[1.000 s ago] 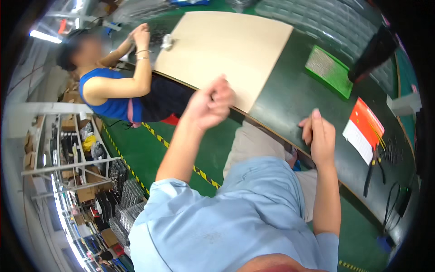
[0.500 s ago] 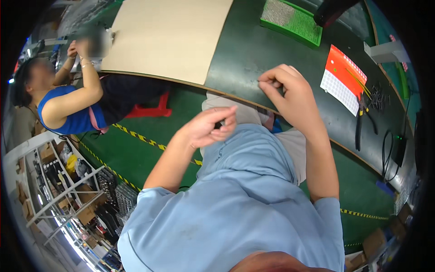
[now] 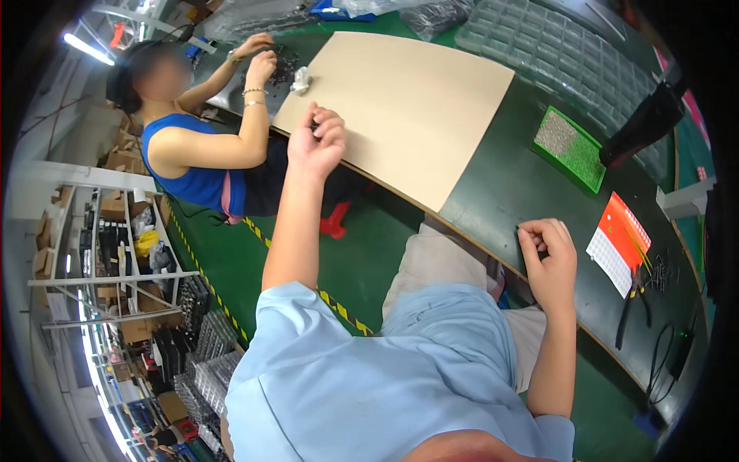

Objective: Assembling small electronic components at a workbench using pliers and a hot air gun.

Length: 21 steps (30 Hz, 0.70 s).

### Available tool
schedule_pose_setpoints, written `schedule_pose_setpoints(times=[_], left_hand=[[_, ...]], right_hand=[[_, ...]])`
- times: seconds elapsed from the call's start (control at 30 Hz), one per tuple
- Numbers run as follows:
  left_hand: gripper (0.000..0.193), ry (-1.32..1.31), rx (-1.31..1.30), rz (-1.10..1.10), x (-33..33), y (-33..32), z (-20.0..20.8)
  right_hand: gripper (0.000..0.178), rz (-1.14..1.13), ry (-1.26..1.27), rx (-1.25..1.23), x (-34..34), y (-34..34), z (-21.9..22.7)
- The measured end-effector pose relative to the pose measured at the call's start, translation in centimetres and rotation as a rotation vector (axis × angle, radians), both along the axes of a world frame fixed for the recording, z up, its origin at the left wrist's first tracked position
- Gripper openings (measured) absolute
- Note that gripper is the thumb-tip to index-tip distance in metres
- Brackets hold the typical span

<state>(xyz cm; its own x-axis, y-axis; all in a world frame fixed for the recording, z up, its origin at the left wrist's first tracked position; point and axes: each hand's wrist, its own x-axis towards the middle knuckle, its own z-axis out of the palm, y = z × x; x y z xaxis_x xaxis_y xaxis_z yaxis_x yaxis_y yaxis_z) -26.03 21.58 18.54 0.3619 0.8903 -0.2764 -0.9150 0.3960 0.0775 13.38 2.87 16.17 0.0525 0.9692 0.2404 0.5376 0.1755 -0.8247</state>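
Note:
My left hand [image 3: 317,146] is raised over the near edge of a large beige sheet [image 3: 400,108], its fingers curled in. A small dark bit shows among those fingers, too small to name. By the edge of the dark green worktable [image 3: 481,181], my right hand [image 3: 550,258] is closed with thumb and forefinger together; whatever they may pinch is too small to make out. To its right lies a red and white printed card [image 3: 620,235] with thin yellow sticks on it. Black-handled pliers [image 3: 633,308] rest beside the card, near a pile of small dark pieces [image 3: 663,273].
A green tray [image 3: 570,150] of small pale parts stands under a black device [image 3: 647,123]. Clear compartment trays [image 3: 554,54] line the far side. At left a co-worker in a blue top [image 3: 185,154] handles small dark parts beside a crumpled white wad [image 3: 301,81].
My left hand has swung forward and left from in front of my body to above the sheet's edge. My right hand stays by the table edge, and the whole view has shifted.

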Motion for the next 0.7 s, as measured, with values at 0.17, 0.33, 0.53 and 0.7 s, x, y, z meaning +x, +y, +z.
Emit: schedule_pose_setpoints(times=[0.17, 0.33, 0.53, 0.7], left_hand=[[0.026, -0.016, -0.011, 0.258, -5.4, 5.6, -0.7], [0.032, -0.001, -0.043, 0.393, -10.0, 10.7, -1.0], [0.035, 0.136, 0.031, 0.289, -13.8, 18.4, -0.5], [0.038, 0.623, 0.048, 0.365, -14.3, 23.2, -0.1]], right_hand=[[0.005, -0.017, -0.02, -0.003, 0.0, -0.1, 0.1], [0.005, -0.014, -0.036, -0.023, -0.1, -0.2, 0.0], [0.005, -0.03, -0.075, -0.006, -0.1, -0.2, -0.2], [0.006, -0.069, -0.083, -0.048, 0.0, 0.1, -0.3]])
